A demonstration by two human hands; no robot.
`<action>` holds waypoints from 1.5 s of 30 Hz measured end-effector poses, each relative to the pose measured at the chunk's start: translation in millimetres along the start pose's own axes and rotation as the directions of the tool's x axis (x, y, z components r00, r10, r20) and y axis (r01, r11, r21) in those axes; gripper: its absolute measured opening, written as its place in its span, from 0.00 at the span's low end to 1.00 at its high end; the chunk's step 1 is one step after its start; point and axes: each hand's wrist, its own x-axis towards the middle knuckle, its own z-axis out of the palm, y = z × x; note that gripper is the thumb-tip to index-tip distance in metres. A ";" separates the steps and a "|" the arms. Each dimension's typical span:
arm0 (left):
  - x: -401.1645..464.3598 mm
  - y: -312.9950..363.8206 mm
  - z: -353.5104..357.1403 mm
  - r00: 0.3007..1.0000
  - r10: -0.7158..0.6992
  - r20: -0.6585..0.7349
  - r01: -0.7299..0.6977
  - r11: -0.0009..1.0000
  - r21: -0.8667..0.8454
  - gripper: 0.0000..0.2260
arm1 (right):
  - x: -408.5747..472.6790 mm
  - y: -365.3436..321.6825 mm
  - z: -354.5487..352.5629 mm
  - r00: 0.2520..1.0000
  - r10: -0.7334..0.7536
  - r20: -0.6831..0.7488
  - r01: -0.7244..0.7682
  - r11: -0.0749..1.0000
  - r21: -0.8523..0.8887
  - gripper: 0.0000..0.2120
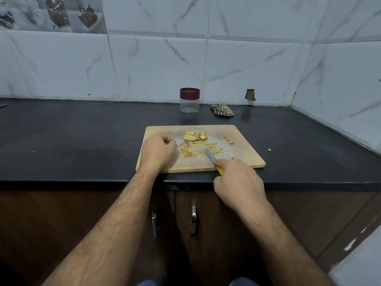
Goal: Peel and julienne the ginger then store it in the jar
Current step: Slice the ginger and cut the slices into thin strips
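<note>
We are cutting ginger into thin sticks on the wooden board (237, 159), which lies on the dark bench (82, 137). Our right hand (240, 180) has its grip curled tight around the yellow handle of the knife (212, 157), with one finger stretched along the top, and the blade tip rests among the ginger sticks (214, 148) in the middle of the board. Our left hand (157, 150) sits at 9 o'clock on the board, its fingers curled in and holding nothing that we can see. Two bigger ginger chunks (195, 136) wait at 12 o'clock, near the far edge. We think the good way is to bring one chunk to the middle, hold it with curled fingertips, and slice slowly. The board's near edge lies right along the bench edge, so we should push the sticks away from us, not toward us. One small bit (269, 150) has already landed off the board at 3 o'clock. The jar (189, 101), with its lid on, stands at 12 o'clock by the wall, beside a cloth (222, 110), with open bench in between.
</note>
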 end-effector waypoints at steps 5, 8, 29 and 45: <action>0.3 0.7 0.0 1.000 0.002 -0.004 -0.002 1.000 0.000 0.10 | -4.8 -1.6 -8.8 1.000 -0.005 0.014 0.005 1.000 0.014 0.18; 0.9 0.5 0.0 1.000 0.002 0.000 -0.002 1.000 0.004 0.10 | -4.6 -2.3 -14.3 1.000 -0.013 0.023 0.012 0.998 0.057 0.13; 2.1 -1.8 0.0 1.000 -0.018 -0.026 0.017 1.000 -0.026 0.11 | 16.9 -49.0 25.8 0.986 -0.162 -0.042 0.167 0.971 0.171 0.16; 2.7 -2.9 1.1 1.000 -0.018 -0.025 0.017 0.999 -0.036 0.11 | 31.5 -32.8 13.2 0.993 -0.093 -0.069 0.103 0.981 0.162 0.23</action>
